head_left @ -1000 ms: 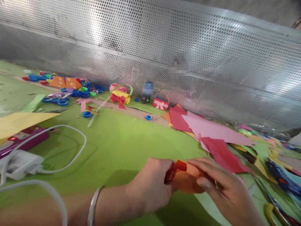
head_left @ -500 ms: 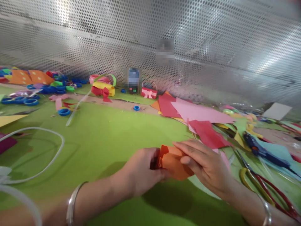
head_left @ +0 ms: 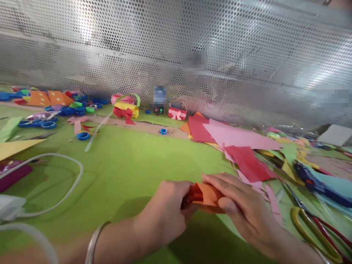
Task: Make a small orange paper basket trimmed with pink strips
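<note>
A folded piece of orange paper point(head_left: 210, 196) is held between both hands, just above the green tabletop point(head_left: 132, 161). My left hand point(head_left: 172, 209) grips its left end, the fingers curled and partly hidden behind and inside the fold. My right hand point(head_left: 240, 207) is closed round the right side, with fingers laid over the top and the thumb against the near face. Scissors point(head_left: 310, 223) with a yellow and a red handle lie to the right of my right hand. A dark blue glue gun point(head_left: 320, 183) rests beyond them.
Red paper point(head_left: 249, 161) and pink paper point(head_left: 236, 134) lie beyond my right hand. Small paper bags with bows, one yellow point(head_left: 129, 109) and one red point(head_left: 177, 113), stand near the perforated metal wall point(head_left: 115, 51). A white cable point(head_left: 79, 176) loops at left. Blue scissors point(head_left: 38, 123) lie behind it.
The orange paper has been tilted and looks flatter, its open fold now facing my left hand. Both hands stay on it. The whole view has shifted slightly, moving everything right and down.
</note>
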Demonstrator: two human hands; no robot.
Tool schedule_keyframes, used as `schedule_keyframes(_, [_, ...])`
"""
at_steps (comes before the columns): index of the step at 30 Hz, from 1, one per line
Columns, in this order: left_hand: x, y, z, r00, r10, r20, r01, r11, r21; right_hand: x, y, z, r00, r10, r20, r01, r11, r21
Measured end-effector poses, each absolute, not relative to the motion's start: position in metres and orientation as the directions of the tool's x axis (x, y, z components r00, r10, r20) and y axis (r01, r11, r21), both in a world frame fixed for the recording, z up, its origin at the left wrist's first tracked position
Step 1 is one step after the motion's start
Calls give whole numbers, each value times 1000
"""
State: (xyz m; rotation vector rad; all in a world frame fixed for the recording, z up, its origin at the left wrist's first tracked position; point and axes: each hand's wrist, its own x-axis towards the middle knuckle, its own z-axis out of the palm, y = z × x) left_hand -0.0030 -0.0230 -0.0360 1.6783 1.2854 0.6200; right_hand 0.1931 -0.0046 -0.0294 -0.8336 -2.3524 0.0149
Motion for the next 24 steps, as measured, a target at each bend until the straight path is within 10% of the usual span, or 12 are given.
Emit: schedule_keyframes(24, [-2, -13, -40, 280, 909, -310, 118, 288, 950, 211, 13, -32, -554, 670, 494, 596, 734, -327])
